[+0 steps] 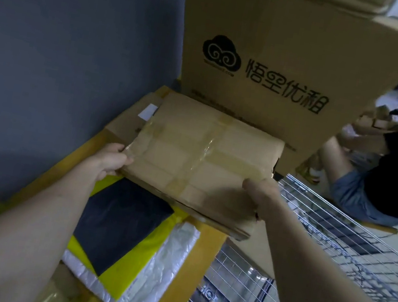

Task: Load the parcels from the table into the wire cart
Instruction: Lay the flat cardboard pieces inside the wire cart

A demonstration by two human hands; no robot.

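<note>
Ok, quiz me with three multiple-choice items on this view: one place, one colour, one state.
1. The wire cart lies where from the taped box?
A right
B left
C behind it

2. The flat bag beneath the box is
A red and white
B black and yellow
C plain blue

3. The box is
A lying untouched
B in the cart
C gripped by both hands

A: the mesh shows at right.
B: a black panel on yellow.
C: the left hand and right hand clasp its near edge.
</note>
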